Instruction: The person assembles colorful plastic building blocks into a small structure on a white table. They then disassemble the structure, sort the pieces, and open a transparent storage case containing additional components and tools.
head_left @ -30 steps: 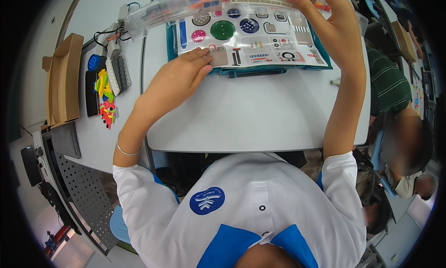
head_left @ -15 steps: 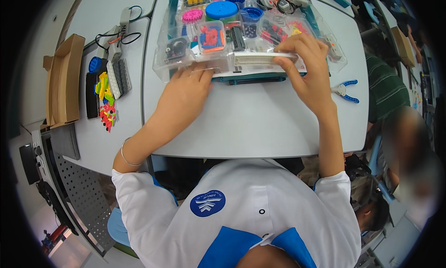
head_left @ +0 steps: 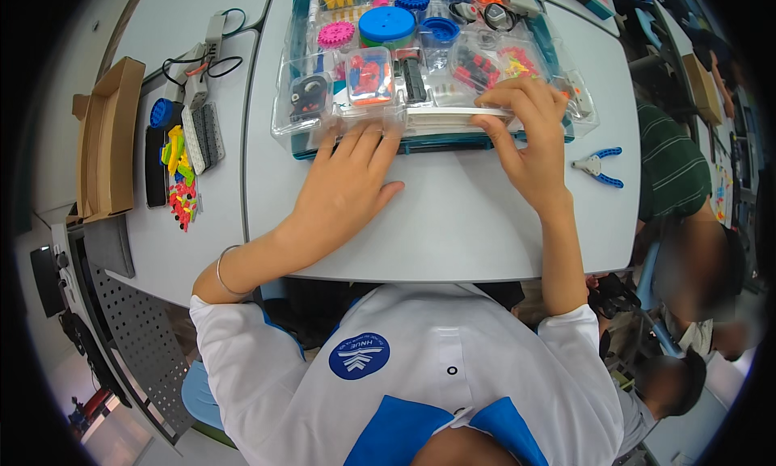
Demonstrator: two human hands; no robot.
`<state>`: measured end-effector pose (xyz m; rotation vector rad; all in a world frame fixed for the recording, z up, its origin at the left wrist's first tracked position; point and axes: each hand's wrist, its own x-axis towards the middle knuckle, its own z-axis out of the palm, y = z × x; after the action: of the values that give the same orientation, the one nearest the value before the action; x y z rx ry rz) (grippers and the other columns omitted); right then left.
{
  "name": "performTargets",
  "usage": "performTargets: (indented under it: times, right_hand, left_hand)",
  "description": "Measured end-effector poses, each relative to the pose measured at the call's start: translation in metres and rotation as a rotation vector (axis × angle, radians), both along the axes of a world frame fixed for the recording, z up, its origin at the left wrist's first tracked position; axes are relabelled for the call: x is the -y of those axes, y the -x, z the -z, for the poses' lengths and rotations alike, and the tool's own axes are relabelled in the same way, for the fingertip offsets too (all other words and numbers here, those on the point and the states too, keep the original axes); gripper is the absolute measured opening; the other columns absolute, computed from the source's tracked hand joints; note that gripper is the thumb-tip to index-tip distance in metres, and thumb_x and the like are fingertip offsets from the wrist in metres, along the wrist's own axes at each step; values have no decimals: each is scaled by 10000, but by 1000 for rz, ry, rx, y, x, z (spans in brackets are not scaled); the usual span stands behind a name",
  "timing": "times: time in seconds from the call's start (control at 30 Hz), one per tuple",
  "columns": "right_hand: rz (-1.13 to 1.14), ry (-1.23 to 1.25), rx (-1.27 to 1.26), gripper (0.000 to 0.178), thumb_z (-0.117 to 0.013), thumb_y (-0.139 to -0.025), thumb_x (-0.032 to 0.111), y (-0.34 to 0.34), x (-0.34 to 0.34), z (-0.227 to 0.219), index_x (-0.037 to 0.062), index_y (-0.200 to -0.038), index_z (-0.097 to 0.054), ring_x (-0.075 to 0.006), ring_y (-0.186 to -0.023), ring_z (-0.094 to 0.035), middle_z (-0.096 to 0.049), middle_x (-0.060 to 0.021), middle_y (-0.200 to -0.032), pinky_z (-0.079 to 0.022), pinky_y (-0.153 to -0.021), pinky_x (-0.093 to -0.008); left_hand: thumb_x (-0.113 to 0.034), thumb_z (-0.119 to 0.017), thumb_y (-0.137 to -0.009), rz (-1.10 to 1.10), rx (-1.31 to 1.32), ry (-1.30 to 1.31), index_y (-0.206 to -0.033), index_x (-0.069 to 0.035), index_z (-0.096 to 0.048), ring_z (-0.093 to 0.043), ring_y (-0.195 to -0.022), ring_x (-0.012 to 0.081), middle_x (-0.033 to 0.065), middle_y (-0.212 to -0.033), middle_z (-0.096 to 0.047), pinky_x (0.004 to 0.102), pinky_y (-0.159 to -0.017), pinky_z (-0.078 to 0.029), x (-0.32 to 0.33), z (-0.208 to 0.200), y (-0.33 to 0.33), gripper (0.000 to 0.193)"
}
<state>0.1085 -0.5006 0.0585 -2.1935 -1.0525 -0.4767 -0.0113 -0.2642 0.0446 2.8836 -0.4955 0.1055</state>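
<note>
Right hand (head_left: 529, 139) pinches clear tray (head_left: 301, 125) by near edge; left hand (head_left: 343, 183), fingers spread, touches it. Likely seating; next needs level pressure.

Parts tray (head_left: 293, 126) on tbl (head_left: 453, 223), pliers (head_left: 596, 166) R, box (head_left: 107, 143) far L.

Left: open cardboard box (head_left: 107, 147). Lower left: blue chair (head_left: 200, 395). Right: pliers (head_left: 594, 166); farther right, striped green shirt (head_left: 677, 157).

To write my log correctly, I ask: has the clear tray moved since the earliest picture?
Yes: the tray has come down and toward the near edge of the table.
</note>
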Motion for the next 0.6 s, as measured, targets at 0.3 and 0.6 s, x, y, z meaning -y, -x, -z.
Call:
performTargets:
  times: [0.3,0.6]
  right_hand:
    - [13,-11,14,197,-778,-847,215,-3,1,-6,87,-972,-695,-224,-1015,-577,-650,-27,-981,-299,-954,-378]
    - [-21,8,-14,172,-765,-865,199,-5,3,-13,80,-964,-691,-200,-993,-583,-650,-15,-972,-300,-957,-363]
  left_hand:
    - [-300,-738,-880,14,58,173,-1246,-54,-621,-562,-1153,358,181,-1212,-585,502,-975,-459,-10,15,-18,456]
    - [-248,-739,-873,111,200,140,-1297,-76,-589,-567,-1123,342,160,-1181,-579,464,-966,-460,14,16,-27,481]
